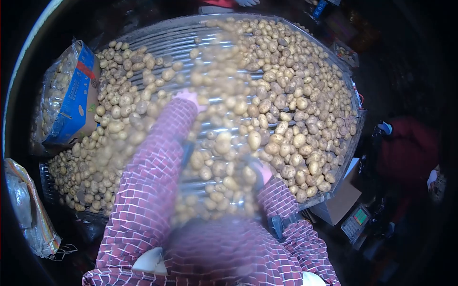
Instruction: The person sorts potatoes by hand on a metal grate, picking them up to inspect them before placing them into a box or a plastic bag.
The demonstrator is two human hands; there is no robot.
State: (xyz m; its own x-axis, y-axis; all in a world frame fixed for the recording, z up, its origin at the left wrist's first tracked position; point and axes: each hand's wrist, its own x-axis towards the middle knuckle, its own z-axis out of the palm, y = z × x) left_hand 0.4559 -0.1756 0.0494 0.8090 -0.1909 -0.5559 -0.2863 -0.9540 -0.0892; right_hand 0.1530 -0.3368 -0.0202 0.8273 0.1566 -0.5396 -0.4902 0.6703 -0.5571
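Note:
Many potatoes [286, 100] lie over a large slatted metal sorting table [164, 45]. My left hand [190, 99] reaches far out over the middle of the slats, its fingers apart among the potatoes. Closer to my body, my right hand [261, 171] is low against the potatoes at the edge of the right-hand heap. Its fingers are smeared by motion and partly hidden by potatoes. Both arms are in checked sleeves. A blurred patch runs down the middle of the view, over the potatoes between my hands.
On the left stands a blue cardboard box [78, 95] filled with bagged potatoes. Below it hangs a woven sack [31, 209]. At the right are an open carton [336, 202], a scale display [357, 221] and a person in dark red [408, 150]. Another person's gloved hand [247, 2] shows at the top.

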